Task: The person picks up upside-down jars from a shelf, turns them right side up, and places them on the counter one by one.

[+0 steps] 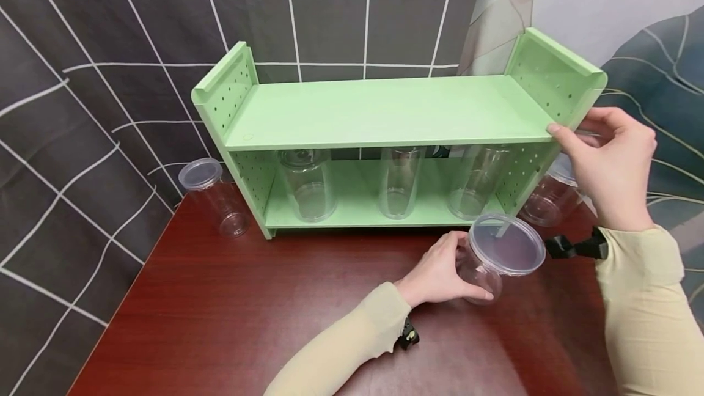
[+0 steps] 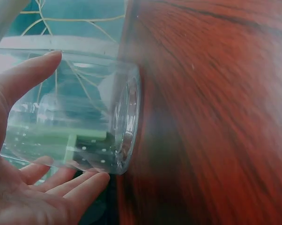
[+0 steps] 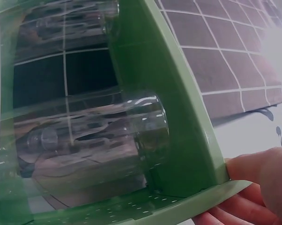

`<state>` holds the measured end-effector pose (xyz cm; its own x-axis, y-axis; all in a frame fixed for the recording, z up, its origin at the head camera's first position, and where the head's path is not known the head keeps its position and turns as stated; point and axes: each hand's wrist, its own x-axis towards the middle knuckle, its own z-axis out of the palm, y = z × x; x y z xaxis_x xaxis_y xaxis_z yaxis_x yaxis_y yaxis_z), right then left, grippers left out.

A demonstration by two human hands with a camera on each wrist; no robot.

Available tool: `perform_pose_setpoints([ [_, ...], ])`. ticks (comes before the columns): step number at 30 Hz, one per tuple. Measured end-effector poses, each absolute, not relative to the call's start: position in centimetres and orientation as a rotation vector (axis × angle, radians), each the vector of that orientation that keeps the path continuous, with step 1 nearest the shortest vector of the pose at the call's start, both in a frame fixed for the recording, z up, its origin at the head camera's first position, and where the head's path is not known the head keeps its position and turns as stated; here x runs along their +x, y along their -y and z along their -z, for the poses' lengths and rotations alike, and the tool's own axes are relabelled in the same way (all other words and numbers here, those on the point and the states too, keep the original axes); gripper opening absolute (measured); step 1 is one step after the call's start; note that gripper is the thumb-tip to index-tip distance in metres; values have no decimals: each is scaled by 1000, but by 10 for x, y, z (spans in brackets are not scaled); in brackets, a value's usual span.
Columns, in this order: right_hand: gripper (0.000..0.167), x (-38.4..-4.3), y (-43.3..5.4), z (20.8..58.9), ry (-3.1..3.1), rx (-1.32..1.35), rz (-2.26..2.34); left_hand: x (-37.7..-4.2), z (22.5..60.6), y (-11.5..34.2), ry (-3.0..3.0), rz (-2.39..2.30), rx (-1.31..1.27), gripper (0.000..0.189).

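Note:
My left hand [image 1: 437,271] grips a clear plastic jar [image 1: 483,280] with a translucent lid, in front of the right end of a light green two-tier shelf [image 1: 379,112]. In the left wrist view, thumb and fingers lie on opposite sides of the jar [image 2: 85,108]; its base is close to the tabletop, and I cannot tell if they touch. My right hand [image 1: 616,161] holds the shelf's right side by the upper board, thumb at the front corner. The right wrist view has that hand [image 3: 258,187] pinching the green panel's edge.
Inside the lower tier stand three clear jars: one left [image 1: 313,200], one middle [image 1: 398,191], one right [image 1: 473,194]. A lidded jar [image 1: 217,200] is left of the shelf, another [image 1: 550,197] right of it. Behind the red-brown table [image 1: 231,329] is a dark tiled wall [image 1: 330,17].

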<state>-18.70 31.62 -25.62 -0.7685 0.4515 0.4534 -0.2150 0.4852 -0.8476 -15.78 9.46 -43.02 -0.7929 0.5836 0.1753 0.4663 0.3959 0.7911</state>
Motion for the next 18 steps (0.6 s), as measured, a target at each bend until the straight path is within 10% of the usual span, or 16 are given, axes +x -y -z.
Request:
perform_pose_setpoints([
  [18,39,-188,-316,257,2100,-197,-1291,-166,430,-132,-2524,-1363,850,87],
])
